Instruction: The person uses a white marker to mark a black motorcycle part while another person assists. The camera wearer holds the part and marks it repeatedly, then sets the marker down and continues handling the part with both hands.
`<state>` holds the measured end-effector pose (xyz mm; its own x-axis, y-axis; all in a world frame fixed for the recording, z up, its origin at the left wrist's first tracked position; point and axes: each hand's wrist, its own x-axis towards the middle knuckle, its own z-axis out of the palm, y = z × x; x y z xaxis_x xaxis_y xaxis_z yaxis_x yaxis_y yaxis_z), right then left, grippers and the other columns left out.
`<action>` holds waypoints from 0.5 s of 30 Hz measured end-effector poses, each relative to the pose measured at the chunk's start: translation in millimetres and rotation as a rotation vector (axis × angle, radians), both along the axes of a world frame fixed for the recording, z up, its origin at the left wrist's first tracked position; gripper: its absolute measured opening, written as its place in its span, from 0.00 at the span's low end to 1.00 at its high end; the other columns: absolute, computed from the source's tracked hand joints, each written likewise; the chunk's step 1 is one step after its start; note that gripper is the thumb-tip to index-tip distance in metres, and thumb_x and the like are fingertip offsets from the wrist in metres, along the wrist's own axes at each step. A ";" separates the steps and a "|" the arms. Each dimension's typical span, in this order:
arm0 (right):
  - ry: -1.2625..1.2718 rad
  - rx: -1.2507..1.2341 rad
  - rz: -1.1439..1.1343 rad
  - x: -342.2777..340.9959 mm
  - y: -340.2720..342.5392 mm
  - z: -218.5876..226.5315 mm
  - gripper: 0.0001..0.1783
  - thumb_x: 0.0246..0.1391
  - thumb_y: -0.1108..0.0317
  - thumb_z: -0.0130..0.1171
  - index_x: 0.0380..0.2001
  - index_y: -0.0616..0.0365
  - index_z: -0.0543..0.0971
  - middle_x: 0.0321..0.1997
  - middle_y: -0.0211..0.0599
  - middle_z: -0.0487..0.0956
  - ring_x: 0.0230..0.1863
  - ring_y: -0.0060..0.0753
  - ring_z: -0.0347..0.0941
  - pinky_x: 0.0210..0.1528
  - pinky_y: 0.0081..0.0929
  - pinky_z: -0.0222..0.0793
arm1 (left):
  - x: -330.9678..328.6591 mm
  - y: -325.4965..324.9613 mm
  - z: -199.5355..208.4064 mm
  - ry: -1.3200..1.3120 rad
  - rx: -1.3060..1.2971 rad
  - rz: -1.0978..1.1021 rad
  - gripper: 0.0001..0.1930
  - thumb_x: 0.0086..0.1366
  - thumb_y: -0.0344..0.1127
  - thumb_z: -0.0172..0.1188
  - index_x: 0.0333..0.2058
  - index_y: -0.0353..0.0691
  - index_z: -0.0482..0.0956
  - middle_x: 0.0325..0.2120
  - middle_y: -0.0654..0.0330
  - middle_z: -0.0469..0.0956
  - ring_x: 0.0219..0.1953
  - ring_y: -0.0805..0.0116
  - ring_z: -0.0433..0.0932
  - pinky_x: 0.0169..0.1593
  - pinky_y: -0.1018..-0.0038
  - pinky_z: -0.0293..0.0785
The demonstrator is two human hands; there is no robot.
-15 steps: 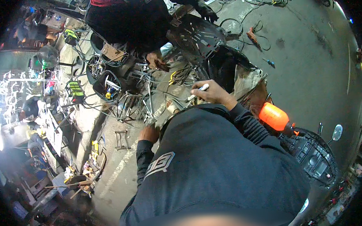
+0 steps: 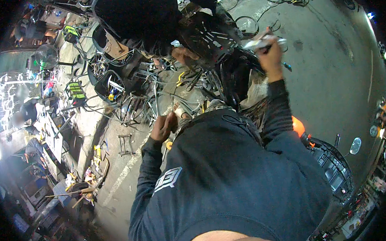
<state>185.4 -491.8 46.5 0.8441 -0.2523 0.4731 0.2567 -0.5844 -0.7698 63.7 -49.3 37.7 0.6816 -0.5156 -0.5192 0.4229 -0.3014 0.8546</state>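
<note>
My right hand (image 2: 272,59) is raised over the far end of the black vehicle body (image 2: 234,77), closed round a white stick-like tool (image 2: 251,44) that is blurred by motion. My left hand (image 2: 162,127) hangs low on the left of my lap, its fingers curled together; what they hold, if anything, is hidden. A yellow-handled screwdriver (image 2: 169,145) shows just below that wrist. Across from me a co-worker in black (image 2: 137,23) bends in, with a bare hand (image 2: 184,55) close to a slotted dark panel (image 2: 208,34).
Cables (image 2: 182,90) and loose tools cover the floor ahead. Black bins (image 2: 109,88) with tools stand left of them, by a raised kerb (image 2: 86,126). A metal frame (image 2: 125,144) lies on the left. At right are an orange container (image 2: 297,126) and a scooter (image 2: 335,174) with a mirror.
My right hand has swung forward and right from my lap, carrying the white tool. My left hand has risen slightly. The co-worker's dark-gloved hand is no longer plainly visible above the panel.
</note>
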 end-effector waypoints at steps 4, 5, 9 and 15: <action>0.368 0.338 0.177 68.1 -59.2 -22.6 0.14 0.57 0.56 0.60 0.36 0.56 0.80 0.27 0.38 0.80 0.32 0.34 0.80 0.34 0.29 0.74 | -20.4 25.0 -14.5 -0.288 0.363 0.055 0.28 0.77 0.53 0.40 0.28 0.34 0.74 0.20 0.56 0.76 0.25 0.64 0.75 0.34 0.69 0.69; 0.299 0.148 0.188 81.0 -54.4 -36.3 0.15 0.57 0.56 0.60 0.37 0.56 0.80 0.26 0.38 0.80 0.31 0.36 0.80 0.33 0.31 0.73 | -22.9 27.4 -17.3 -0.285 0.467 0.040 0.28 0.77 0.53 0.40 0.28 0.35 0.74 0.20 0.55 0.77 0.26 0.62 0.77 0.35 0.67 0.70; 0.280 -0.092 0.181 123.1 3.0 -97.0 0.18 0.54 0.49 0.62 0.36 0.52 0.83 0.30 0.43 0.83 0.33 0.49 0.80 0.36 0.41 0.74 | -32.8 15.1 -36.3 -0.240 0.564 0.084 0.28 0.76 0.55 0.40 0.28 0.37 0.76 0.24 0.53 0.80 0.31 0.54 0.80 0.40 0.63 0.72; 0.201 -0.433 0.036 153.1 36.5 -147.9 0.22 0.52 0.50 0.65 0.44 0.54 0.82 0.42 0.48 0.83 0.46 0.53 0.79 0.49 0.45 0.75 | -57.2 6.9 -42.5 -0.178 0.548 0.222 0.30 0.75 0.58 0.38 0.32 0.35 0.77 0.24 0.53 0.81 0.31 0.52 0.80 0.41 0.62 0.73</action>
<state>338.6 -455.3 -101.5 0.9341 -0.0367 0.3550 0.1542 -0.8555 -0.4942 6.5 -42.4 -4.9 0.8425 -0.0423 -0.5370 0.3910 -0.6377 0.6637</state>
